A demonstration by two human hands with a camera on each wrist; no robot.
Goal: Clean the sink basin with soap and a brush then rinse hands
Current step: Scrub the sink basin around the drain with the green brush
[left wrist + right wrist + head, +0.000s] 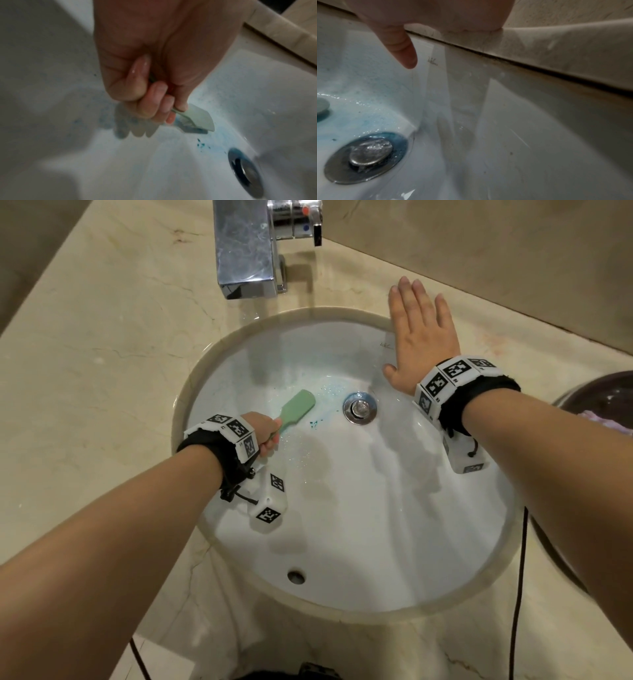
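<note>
My left hand (265,433) grips the handle of a pale green brush (297,409) inside the white sink basin (376,525). The brush head (200,119) lies bristles down on the basin's left slope, left of the metal drain (360,407). Blue soap (313,424) is smeared and speckled around the brush and drain (245,171). My right hand (419,337) lies flat with straight fingers on the basin's far right rim and the counter, holding nothing. Its thumb (399,46) hangs over the basin wall above the drain (368,155).
A chrome faucet (246,251) with a lever handle stands behind the basin. Beige marble counter (102,337) surrounds the sink. A dark bowl (603,402) with something pale in it sits at the right edge. A black cable (517,594) hangs at the front right. An overflow hole (296,576) is near me.
</note>
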